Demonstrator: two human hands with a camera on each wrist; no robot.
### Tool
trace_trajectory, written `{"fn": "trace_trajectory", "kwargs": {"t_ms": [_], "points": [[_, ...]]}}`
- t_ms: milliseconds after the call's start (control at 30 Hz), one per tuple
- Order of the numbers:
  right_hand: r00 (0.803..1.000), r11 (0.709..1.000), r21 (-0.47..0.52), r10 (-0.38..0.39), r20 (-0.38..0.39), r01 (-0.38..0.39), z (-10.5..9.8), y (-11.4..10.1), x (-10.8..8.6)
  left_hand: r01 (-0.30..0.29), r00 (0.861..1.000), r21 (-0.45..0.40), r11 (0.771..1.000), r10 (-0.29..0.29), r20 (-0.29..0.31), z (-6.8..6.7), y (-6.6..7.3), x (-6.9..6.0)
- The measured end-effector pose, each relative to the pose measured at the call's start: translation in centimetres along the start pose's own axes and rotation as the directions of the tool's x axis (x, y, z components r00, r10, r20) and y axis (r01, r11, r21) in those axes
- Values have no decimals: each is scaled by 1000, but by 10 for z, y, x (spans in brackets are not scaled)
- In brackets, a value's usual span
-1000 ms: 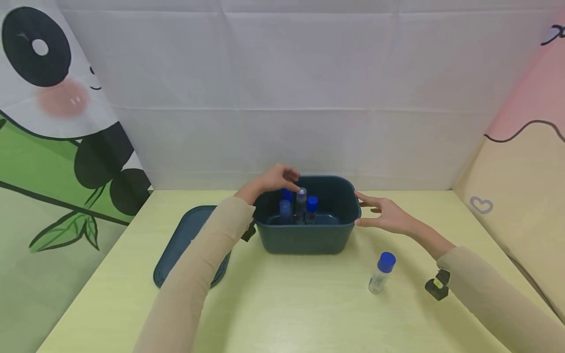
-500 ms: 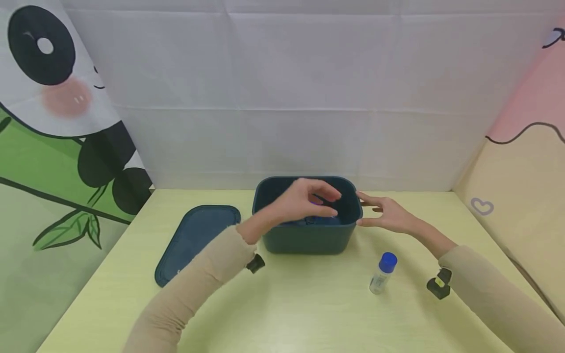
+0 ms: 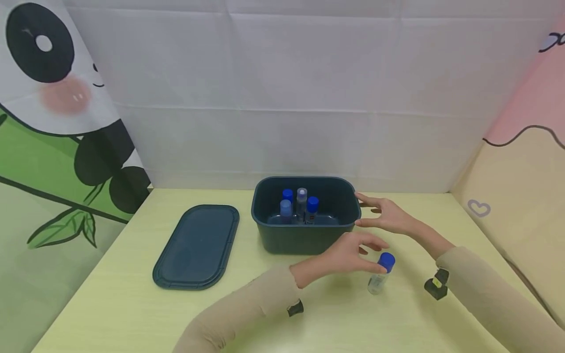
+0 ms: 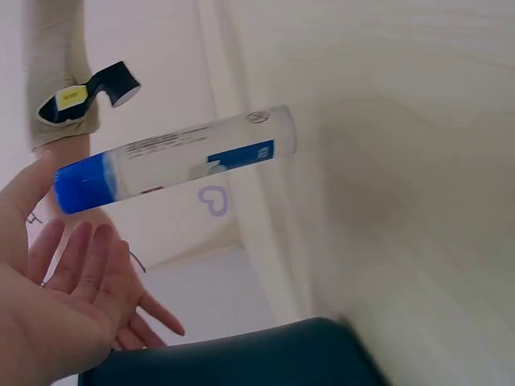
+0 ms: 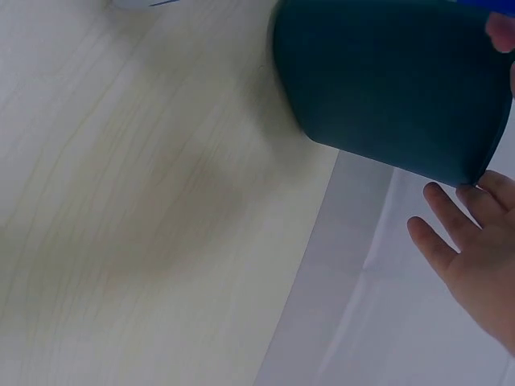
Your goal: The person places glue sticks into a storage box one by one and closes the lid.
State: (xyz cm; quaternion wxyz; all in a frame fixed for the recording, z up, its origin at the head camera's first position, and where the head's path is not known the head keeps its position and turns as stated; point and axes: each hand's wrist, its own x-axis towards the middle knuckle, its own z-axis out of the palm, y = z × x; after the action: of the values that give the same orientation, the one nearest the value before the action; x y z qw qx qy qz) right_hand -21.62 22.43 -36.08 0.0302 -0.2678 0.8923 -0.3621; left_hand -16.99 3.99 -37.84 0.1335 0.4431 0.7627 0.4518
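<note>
A clear glue stick (image 3: 376,283) with a blue cap stands on the table in front of the bin, leaning slightly in the head view. My left hand (image 3: 352,252) reaches over to it, thumb close by the cap and fingers spread apart around it. In the left wrist view the fingers are not closed on the glue stick (image 4: 201,154). A dark teal bin (image 3: 304,239) holds several similar blue-capped sticks (image 3: 301,206), upright at its left side. My right hand (image 3: 388,214) touches the bin's right end with extended fingertips and thumb; some fingers stand apart from it in the right wrist view.
A dark teal lid (image 3: 196,247) lies flat on the table (image 3: 110,299), left of the bin. Behind the bin rises a white cloth wall (image 3: 282,142). Printed cartoon panels stand at both sides.
My left hand has left the sticks inside the bin and come forward and right to the stick on the table. My right hand stays at the bin's right end.
</note>
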Motion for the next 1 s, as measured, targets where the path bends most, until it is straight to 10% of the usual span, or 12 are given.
{"fn": "trace_trajectory", "kwargs": {"t_ms": [533,1000], "points": [[1000,1000,16,7,-15,-7,1,-2,1,-9,994,-45,999,14,104,7,-1,6],[1000,999,50,19,1,-19,0,0,0,-152,988,-60,987,152,-1,-85,59,-20]]}}
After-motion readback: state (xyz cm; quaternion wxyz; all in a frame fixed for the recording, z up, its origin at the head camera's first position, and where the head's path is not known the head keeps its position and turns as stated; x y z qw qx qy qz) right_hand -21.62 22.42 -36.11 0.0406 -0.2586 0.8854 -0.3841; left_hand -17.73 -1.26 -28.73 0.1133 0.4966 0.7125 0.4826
